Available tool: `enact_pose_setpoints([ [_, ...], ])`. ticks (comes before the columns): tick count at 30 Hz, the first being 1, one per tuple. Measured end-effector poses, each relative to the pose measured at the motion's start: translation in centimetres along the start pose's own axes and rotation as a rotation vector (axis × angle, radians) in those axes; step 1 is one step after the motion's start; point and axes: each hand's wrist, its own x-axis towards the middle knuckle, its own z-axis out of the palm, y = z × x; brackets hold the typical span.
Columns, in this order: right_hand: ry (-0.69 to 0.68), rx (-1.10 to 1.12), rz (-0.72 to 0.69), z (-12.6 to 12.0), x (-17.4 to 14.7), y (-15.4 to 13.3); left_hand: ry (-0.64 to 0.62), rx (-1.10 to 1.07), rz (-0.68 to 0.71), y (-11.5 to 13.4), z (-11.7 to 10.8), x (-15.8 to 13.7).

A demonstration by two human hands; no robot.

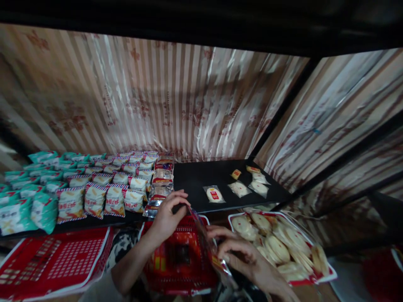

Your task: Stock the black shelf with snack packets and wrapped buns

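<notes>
My left hand (168,214) pinches the upper end of a shiny snack packet (204,233), turned nearly edge-on to me. Lower down, my right hand (241,253) has its fingers curled around the same packet. Its printing is too blurred to read. Beneath the packet is a red plastic basket (189,274) with a few dim items inside. Just beyond my left hand, a column of brown and silver packets (162,176) lies along the black shelf (192,178).
Rows of white chip bags (115,199) and teal bags (44,209) fill the shelf's left side. Several wrapped flat breads (239,188) lie at its right. A basket of wrapped breads (278,247) stands right, another red basket (72,260) left. A dark beam (201,29) crosses overhead.
</notes>
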Motion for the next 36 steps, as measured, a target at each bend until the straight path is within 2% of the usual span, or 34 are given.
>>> enact_pose_setpoints([
  [2,0.025,0.108,0.026,0.5,0.6,0.9,-0.073,0.152,0.142,1.5,-0.9,1.1],
  [6,0.164,0.395,0.043,1.9,2.7,2.2,-0.270,0.503,0.350,4.3,-2.1,3.4],
  [9,0.171,0.419,0.002,2.6,4.8,1.7,-0.366,0.792,0.437,5.5,-2.4,5.2],
  [12,0.251,0.370,-0.032,3.0,7.0,0.6,-0.396,0.986,0.495,6.3,-2.3,6.7],
  [16,0.405,0.320,-0.034,3.3,10.1,0.1,-0.434,1.079,0.569,6.9,-2.0,8.5],
  [19,0.500,0.388,-0.007,3.4,12.2,0.6,-0.456,1.067,0.598,6.9,-2.0,9.7],
  [22,0.532,0.511,-0.003,3.1,14.0,0.9,-0.310,0.958,0.629,6.3,-2.4,10.2],
  [24,0.561,0.609,0.027,2.7,15.0,0.9,-0.146,0.858,0.596,5.2,-2.7,9.7],
  [27,0.628,0.730,0.100,1.7,16.8,1.1,0.075,0.731,0.418,2.1,-2.8,7.9],
  [30,0.649,0.796,0.145,0.9,19.0,1.6,0.183,0.605,0.212,-2.0,-2.5,5.6],
  [32,0.655,0.803,0.177,0.6,20.9,2.2,0.204,0.489,0.084,-4.3,-2.1,4.5],
  [36,0.688,0.737,0.223,0.5,24.9,3.4,0.333,0.083,-0.168,-7.0,-1.5,4.7],
])
